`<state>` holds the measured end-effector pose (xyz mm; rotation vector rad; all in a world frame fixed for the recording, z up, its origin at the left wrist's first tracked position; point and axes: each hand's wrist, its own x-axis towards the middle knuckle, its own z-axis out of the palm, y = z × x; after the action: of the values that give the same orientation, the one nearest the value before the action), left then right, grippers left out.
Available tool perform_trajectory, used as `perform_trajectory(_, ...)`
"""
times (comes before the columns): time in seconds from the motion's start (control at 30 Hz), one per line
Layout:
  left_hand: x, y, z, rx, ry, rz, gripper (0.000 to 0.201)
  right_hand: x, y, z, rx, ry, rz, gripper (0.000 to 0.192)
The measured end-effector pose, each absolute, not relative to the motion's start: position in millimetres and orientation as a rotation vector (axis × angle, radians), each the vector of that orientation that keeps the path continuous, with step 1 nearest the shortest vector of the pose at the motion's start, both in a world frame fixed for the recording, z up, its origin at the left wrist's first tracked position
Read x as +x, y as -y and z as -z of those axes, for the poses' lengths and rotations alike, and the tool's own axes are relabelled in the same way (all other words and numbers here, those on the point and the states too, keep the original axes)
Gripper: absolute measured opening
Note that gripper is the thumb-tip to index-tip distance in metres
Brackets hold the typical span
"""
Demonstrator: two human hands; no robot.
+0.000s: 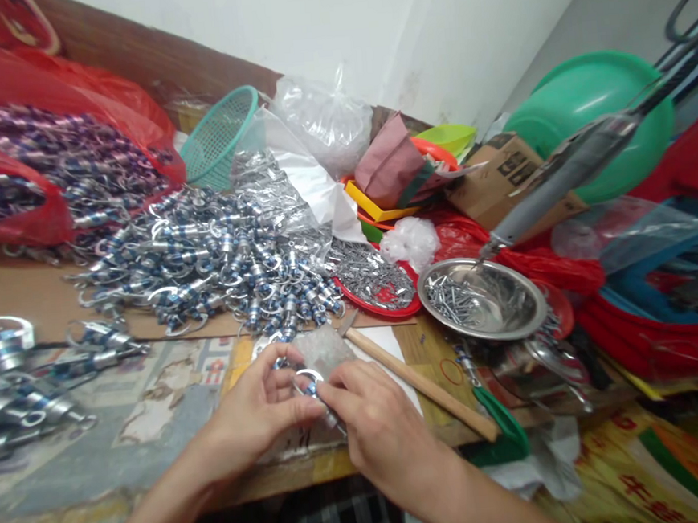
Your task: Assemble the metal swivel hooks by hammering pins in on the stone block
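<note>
Landmark: the steel bowl [482, 299], round, shiny and shallow, with a scatter of small screws on its floor.
Clip: a small metal clip [308, 387] with a bright ring and a blue band, well left of the bowl and nearer the table edge, held just above a dull grey metal plate [325, 352].
Left hand: the left hand [257, 410] pinches the clip from the left, thumb and fingertips closed on it.
Right hand: the right hand [377, 428] meets it from the right, fingertips gripping the same clip; the two hands touch around it.
Pile: a broad heap of clips [216, 264], silvery with blue bands and thin wire loops, lies left of the bowl on brown cardboard.
Red dish: a flat red dish [380, 279] touching the bowl's left rim, heaped with fine grey metal bits.
Hammer: a hammer [422, 385] with a smooth pale wooden handle lies slanted below the bowl's left side, head toward the plate.
Tool: a grey tapered tool [560, 176] hangs slanted above the bowl, its tip over the right rim.
Basket: a teal plastic mesh basket [218, 135], tipped on its side, far up-left of the bowl.
Red bags: glossy red plastic bags [6, 135] full of clips, farthest left of the bowl.
Basin: a smooth green plastic basin [591, 113], up-right of the bowl.
</note>
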<state>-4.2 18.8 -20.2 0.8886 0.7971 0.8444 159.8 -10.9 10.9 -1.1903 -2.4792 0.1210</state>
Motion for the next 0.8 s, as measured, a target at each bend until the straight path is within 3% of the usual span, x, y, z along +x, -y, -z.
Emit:
perform_trajectory(0.3, -3.7, -17.4, 14.1, 0.863, -0.812, -0.826, 0.044, 169.1, 27.6, -6.1, -1.352, 2.45, -0.345, 0.053)
perform_trajectory(0.5, -3.3, -19.1, 14.4, 0.86, -0.804, -0.855, 0.043, 159.1, 28.3, -10.3, -1.459, 2.555, -0.119, 0.045)
perform_trajectory(0.8, -5.1, -18.7, 16.5, 0.893, -0.801, -0.837, 0.044, 163.6, 23.3, -19.3, -1.397, 2.389, -0.452, 0.038)
